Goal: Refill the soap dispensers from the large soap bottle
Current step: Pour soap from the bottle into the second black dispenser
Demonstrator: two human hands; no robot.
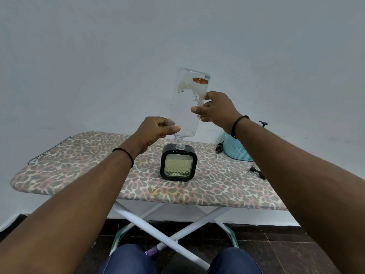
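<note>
Two hands [156, 128] upend one bottle [187, 103], one dispenser [178, 164].

- Large soap bottle [187, 103]: clear, scraps of torn label, upended and slightly tilted, its threaded neck in the dispenser's top opening.
- Soap dispenser [179, 162]: black square frame, faceted clear window showing yellowish soap, upright on the ironing board.

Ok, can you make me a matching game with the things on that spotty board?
Things:
1. big bottle
2. soap dispenser
3. basket
4. pump top

Where or how:
A. lying on the board's right side
B. light blue, at the back right
C. upside down, held by both hands
D. black frame, standing in the middle under the bottle's neck

Pairs: 1-C, 2-D, 3-B, 4-A
</note>
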